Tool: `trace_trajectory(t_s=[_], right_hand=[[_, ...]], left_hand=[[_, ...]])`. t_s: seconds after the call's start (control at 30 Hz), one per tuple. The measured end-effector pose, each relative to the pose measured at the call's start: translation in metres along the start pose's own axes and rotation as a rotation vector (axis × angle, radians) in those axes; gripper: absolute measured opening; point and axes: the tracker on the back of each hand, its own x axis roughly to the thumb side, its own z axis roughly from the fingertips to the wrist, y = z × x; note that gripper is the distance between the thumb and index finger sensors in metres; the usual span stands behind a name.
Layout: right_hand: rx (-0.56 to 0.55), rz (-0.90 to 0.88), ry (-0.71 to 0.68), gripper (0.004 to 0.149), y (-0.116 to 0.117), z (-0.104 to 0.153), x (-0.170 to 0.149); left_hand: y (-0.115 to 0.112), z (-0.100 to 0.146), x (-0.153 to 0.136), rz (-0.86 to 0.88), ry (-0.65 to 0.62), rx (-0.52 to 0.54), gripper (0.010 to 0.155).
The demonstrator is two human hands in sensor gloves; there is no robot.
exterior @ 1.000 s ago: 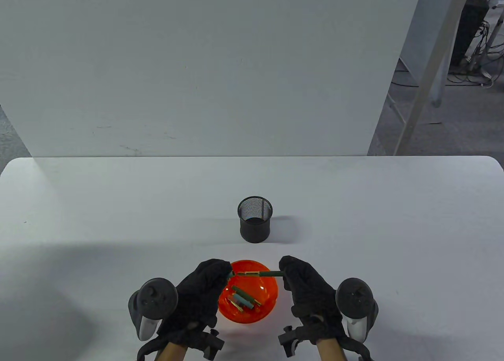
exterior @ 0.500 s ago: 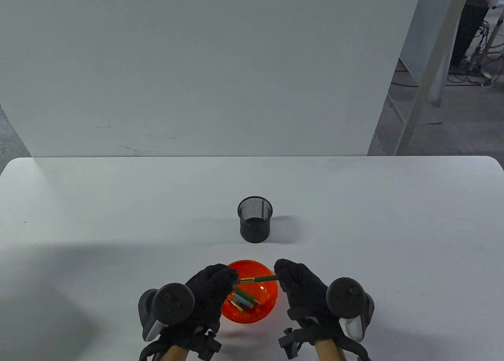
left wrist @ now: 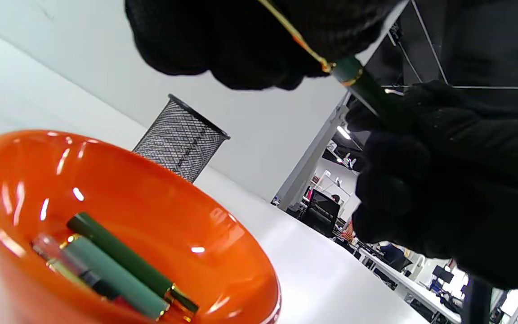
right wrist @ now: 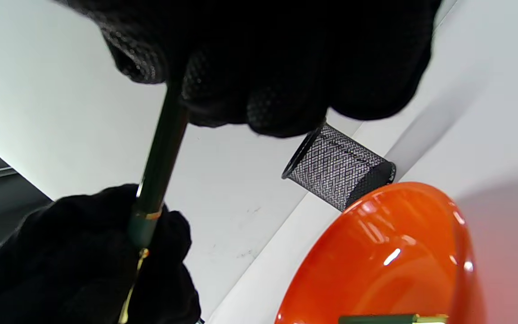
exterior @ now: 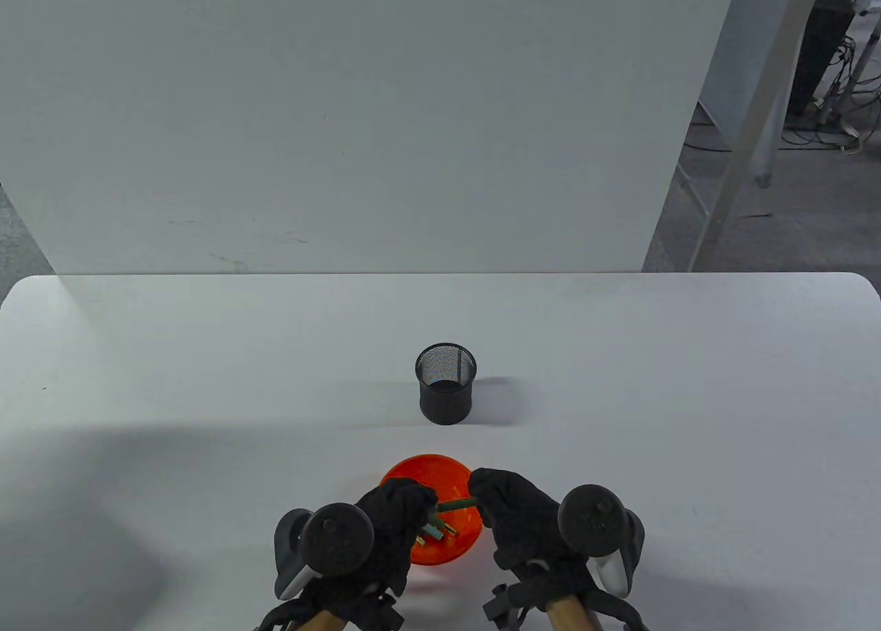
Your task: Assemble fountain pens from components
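Both gloved hands hold one dark green pen point(exterior: 456, 503) over the orange bowl point(exterior: 440, 471) at the table's near edge. My left hand point(exterior: 406, 514) grips its gold-trimmed end point(left wrist: 326, 67). My right hand point(exterior: 497, 504) grips the dark green barrel point(right wrist: 164, 148). The pen also shows in the left wrist view point(left wrist: 367, 92). Loose pen parts lie in the bowl point(left wrist: 128, 189): a dark green barrel point(left wrist: 119, 254), a light green piece point(left wrist: 110, 279) and gold-tipped pieces point(exterior: 447, 528).
A black mesh pen cup point(exterior: 446, 383) stands upright behind the bowl; it also shows in the left wrist view point(left wrist: 180, 137) and the right wrist view point(right wrist: 337, 168). A white board point(exterior: 344, 122) stands along the table's far edge.
Both hands have moved toward the near edge and closer together. The gold middle section of the pen that showed between them is now hidden; only a short green stretch shows.
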Motion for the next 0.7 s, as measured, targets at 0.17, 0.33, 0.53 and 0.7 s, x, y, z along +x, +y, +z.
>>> trace_trajectory(t_s=[0.17, 0.33, 0.53, 0.7], right_hand=[[-0.040, -0.006, 0.055, 0.040, 0.001, -0.001, -0.006], [-0.065, -0.107, 0.058, 0.041, -0.002, 0.002, -0.010], [-0.001, -0.301, 0.114, 0.041, 0.002, -0.001, -0.015], [-0.001, -0.240, 0.105, 0.043, 0.004, -0.002, -0.013]], left_hand=[[0.006, -0.001, -0.022, 0.045, 0.162, 0.020, 0.053], [0.017, 0.007, -0.030, 0.222, 0.207, 0.139, 0.047], [0.021, 0.010, -0.033, 0.553, 0.181, 0.273, 0.044], [0.030, 0.002, -0.033, 0.400, 0.120, 0.263, 0.043]])
